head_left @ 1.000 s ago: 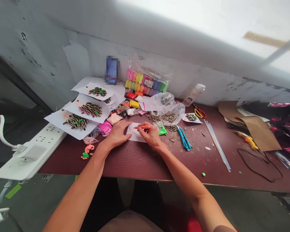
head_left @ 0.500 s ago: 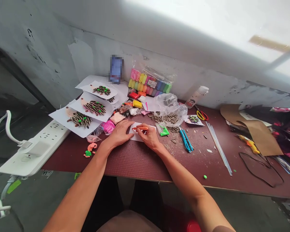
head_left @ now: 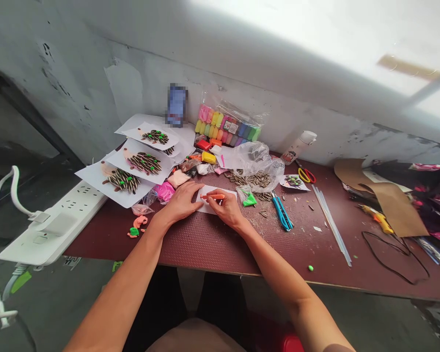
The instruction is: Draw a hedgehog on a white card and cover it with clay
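Left hand (head_left: 181, 201) is laid down with the fingers a bit spread and the thumb out to the side, right at the left edge of a small piece of white paper (head_left: 214, 189). Right hand (head_left: 225, 206) has an orange pen (head_left: 217, 196) pinched in its fingers, tip end pointing left over that same paper, which sits on the dark red table (head_left: 205, 249) between the two hands. Can't really tell if the tip is touching.

Just past the left hand you've got a peach clay pack (head_left: 179, 179) and a bright pink one (head_left: 165, 191), and off to the left some seed hedgehog sheets (head_left: 122, 181) overlapping next to a white power strip (head_left: 55, 230). Green clay packet (head_left: 249, 199) is near the right hand, with a pile of striped seeds (head_left: 254, 180) behind it, partly under a clear plastic bag (head_left: 258, 156).

Further right: blue cutter (head_left: 282, 214), small seed card (head_left: 294, 182), red and yellow scissors (head_left: 306, 176), some clear sticks (head_left: 332, 225) and a yellow glue gun (head_left: 379, 220). Rainbow clay set (head_left: 227, 126) leans at the back by the wall, white bottle (head_left: 298, 146) to its right.
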Tool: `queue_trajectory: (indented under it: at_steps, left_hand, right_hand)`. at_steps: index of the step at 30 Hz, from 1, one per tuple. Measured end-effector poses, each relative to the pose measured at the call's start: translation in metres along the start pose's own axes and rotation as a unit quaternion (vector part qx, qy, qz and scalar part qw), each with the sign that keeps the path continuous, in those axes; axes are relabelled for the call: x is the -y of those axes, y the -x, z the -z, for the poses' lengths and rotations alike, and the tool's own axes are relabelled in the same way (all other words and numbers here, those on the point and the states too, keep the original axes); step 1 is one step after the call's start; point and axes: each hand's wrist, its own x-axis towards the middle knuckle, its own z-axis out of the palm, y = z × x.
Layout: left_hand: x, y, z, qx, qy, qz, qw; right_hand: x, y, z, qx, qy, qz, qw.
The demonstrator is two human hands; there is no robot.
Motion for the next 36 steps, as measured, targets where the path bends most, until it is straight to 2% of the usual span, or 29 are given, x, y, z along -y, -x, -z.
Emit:
queue_trajectory:
  at_steps: [9,18,36]
  left_hand:
    - [0.002,0.0,0.0,0.005,-0.004,0.005,1.0]
    - [0.002,0.0,0.002,0.015,-0.004,0.009,1.0]
    - [0.013,0.001,-0.001,0.017,-0.009,0.0,1.0]
  right_hand:
    - [-0.001,0.009,0.005,0.0,0.018,-0.008,1.0]
    - [-0.001,0.02,0.019,-0.002,0.048,-0.021,0.999]
    - [-0.019,0.036,0.051,-0.085,0.054,-0.071,0.992]
